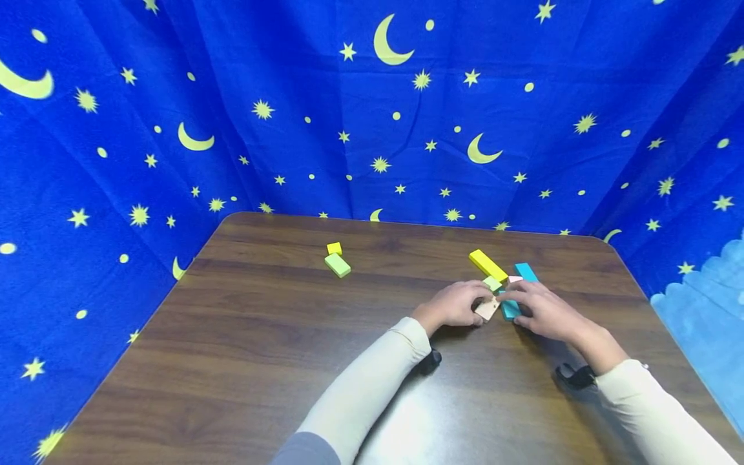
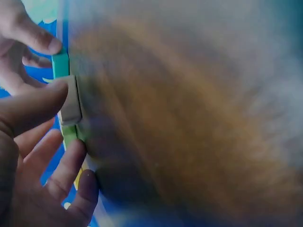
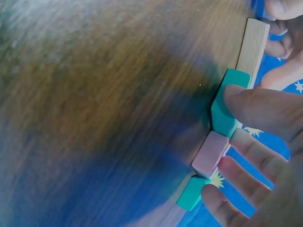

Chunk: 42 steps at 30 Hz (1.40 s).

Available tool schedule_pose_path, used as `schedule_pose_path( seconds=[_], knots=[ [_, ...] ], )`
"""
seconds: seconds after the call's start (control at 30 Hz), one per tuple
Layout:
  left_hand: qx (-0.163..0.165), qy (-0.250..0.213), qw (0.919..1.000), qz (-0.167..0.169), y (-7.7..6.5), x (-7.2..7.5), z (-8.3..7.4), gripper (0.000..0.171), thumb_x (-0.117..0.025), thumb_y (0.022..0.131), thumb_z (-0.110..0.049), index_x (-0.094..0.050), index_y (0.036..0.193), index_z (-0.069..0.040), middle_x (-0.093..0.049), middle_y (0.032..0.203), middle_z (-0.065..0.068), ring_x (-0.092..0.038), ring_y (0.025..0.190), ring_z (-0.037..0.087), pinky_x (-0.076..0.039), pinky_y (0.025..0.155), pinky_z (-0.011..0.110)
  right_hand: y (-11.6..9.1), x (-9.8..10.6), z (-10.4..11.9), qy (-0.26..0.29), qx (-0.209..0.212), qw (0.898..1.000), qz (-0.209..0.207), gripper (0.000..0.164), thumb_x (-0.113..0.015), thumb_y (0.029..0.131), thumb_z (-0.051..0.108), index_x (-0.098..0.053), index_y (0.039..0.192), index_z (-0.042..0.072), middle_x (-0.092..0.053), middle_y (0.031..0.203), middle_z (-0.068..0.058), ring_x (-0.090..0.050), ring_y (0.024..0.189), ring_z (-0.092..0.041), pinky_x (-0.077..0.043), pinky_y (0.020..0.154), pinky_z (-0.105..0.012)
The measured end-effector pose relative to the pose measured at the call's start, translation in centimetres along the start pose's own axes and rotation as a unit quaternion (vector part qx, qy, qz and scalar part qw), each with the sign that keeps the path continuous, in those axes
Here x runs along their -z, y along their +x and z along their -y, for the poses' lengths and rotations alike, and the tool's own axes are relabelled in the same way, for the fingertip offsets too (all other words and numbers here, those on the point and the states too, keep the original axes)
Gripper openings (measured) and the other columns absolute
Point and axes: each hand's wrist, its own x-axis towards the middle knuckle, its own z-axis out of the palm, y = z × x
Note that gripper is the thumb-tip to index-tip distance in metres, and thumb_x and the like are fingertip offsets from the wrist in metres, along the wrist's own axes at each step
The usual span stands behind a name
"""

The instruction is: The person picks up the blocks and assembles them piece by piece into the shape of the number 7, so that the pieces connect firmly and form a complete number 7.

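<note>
Starry blue cloth (image 1: 325,77) walls this table (image 1: 261,323) into a booth.

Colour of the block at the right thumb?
Blue-green block; clearest in the right wrist view.

1. Wooden block (image 1: 487,310): pale, flat, held by the left hand (image 1: 459,303).
2. Teal block (image 1: 511,311): flat, just beside it, held by the right hand (image 1: 549,314).
3. Pink block (image 1: 515,279): just beyond the teal.
</note>
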Motion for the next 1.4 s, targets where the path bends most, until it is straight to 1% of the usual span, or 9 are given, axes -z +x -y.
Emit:
schedule_pose_path(
  seconds=[0.1, 0.2, 0.47, 0.67, 0.77, 1.0, 1.17, 1.27, 1.4],
  knots=[
    [-0.007, 0.005, 0.9999, 0.014, 0.3, 0.0, 0.1, 0.054, -0.075, 0.085, -0.029, -0.059, 0.136, -0.025, -0.051, 0.15, -0.009, -0.054, 0.129, 0.011, -0.04, 0.107, 0.018, 0.1, -0.2, -0.1, 0.0, -0.002, 1.0, -0.008, 0.042, -0.076, 0.081, 0.006, -0.068, 0.122, 0.012, -0.061, 0.129, -0.019, -0.053, 0.123, -0.046, -0.045, 0.098, -0.065],
    [-0.01, 0.011, 0.9997, 0.019, 0.4, 0.1, 0.0, 0.052, -0.075, 0.085, -0.029, -0.06, 0.135, -0.026, -0.055, 0.146, -0.011, -0.056, 0.12, 0.008, -0.042, 0.099, 0.016, 0.1, -0.4, -0.2, -0.001, -0.002, 1.0, -0.015, 0.043, -0.078, 0.079, 0.007, -0.069, 0.12, 0.011, -0.061, 0.128, -0.019, -0.052, 0.124, -0.046, -0.045, 0.098, -0.065],
    [0.001, 0.023, 0.9996, 0.015, 0.4, 0.0, -0.2, 0.051, -0.075, 0.085, -0.031, -0.061, 0.134, -0.028, -0.056, 0.144, -0.015, -0.055, 0.114, 0.007, -0.042, 0.089, 0.015, 0.2, -0.4, -0.1, -0.004, 0.008, 1.0, -0.024, 0.041, -0.08, 0.077, 0.008, -0.07, 0.117, 0.01, -0.063, 0.123, -0.018, -0.056, 0.119, -0.044, -0.046, 0.097, -0.063],
    [0.007, 0.022, 0.9997, 0.011, 0.3, -0.2, 0.0, 0.05, -0.076, 0.086, -0.032, -0.061, 0.133, -0.031, -0.056, 0.144, -0.017, -0.055, 0.11, 0.008, -0.043, 0.086, 0.016, 0.3, -0.1, 0.2, 0.003, 0.003, 1.0, -0.009, 0.038, -0.078, 0.081, 0.009, -0.069, 0.118, 0.01, -0.063, 0.124, -0.018, -0.055, 0.12, -0.043, -0.045, 0.097, -0.064],
    [0.006, 0.023, 0.9996, 0.014, 0.3, -0.2, 0.1, 0.05, -0.075, 0.086, -0.032, -0.061, 0.134, -0.03, -0.055, 0.145, -0.016, -0.055, 0.112, 0.008, -0.043, 0.089, 0.016, 0.3, -0.2, 0.2, 0.004, -0.001, 1.0, -0.004, 0.038, -0.077, 0.082, 0.01, -0.069, 0.119, 0.011, -0.062, 0.125, -0.018, -0.054, 0.12, -0.044, -0.045, 0.096, -0.065],
    [0.001, -0.002, 0.9997, 0.026, 0.2, 0.4, 0.3, 0.051, -0.076, 0.087, -0.028, -0.061, 0.136, -0.026, -0.055, 0.147, -0.012, -0.055, 0.128, 0.008, -0.043, 0.106, 0.018, 0.4, 0.0, -0.1, 0.006, -0.002, 1.0, -0.009, 0.039, -0.078, 0.081, 0.009, -0.069, 0.119, 0.012, -0.062, 0.125, -0.017, -0.055, 0.118, -0.043, -0.046, 0.095, -0.063],
    [0.002, -0.011, 0.9997, 0.024, -0.3, 1.0, 0.2, 0.05, -0.076, 0.086, -0.028, -0.062, 0.134, -0.026, -0.055, 0.146, -0.011, -0.054, 0.13, 0.006, -0.042, 0.108, 0.018, 0.5, 0.2, 0.2, 0.014, -0.015, 1.0, 0.002, 0.04, -0.078, 0.082, 0.009, -0.069, 0.121, 0.013, -0.061, 0.126, -0.017, -0.054, 0.118, -0.044, -0.046, 0.094, -0.064],
    [0.002, -0.008, 0.9996, 0.029, -0.9, 1.2, 0.1, 0.05, -0.076, 0.087, -0.028, -0.061, 0.134, -0.027, -0.055, 0.146, -0.012, -0.054, 0.129, 0.004, -0.042, 0.107, 0.018, 0.4, 0.0, 0.2, 0.014, -0.013, 1.0, 0.003, 0.04, -0.078, 0.081, 0.01, -0.069, 0.12, 0.014, -0.061, 0.126, -0.018, -0.054, 0.118, -0.044, -0.046, 0.094, -0.064],
    [-0.01, 0.0, 0.9996, 0.025, -1.8, 1.6, 0.1, 0.05, -0.076, 0.086, -0.028, -0.062, 0.134, -0.024, -0.056, 0.144, -0.011, -0.054, 0.129, 0.005, -0.042, 0.108, 0.018, 0.2, -0.2, 0.1, 0.007, -0.006, 1.0, -0.006, 0.039, -0.079, 0.08, 0.008, -0.07, 0.118, 0.013, -0.063, 0.122, -0.016, -0.056, 0.115, -0.042, -0.047, 0.093, -0.063]
  ],
)
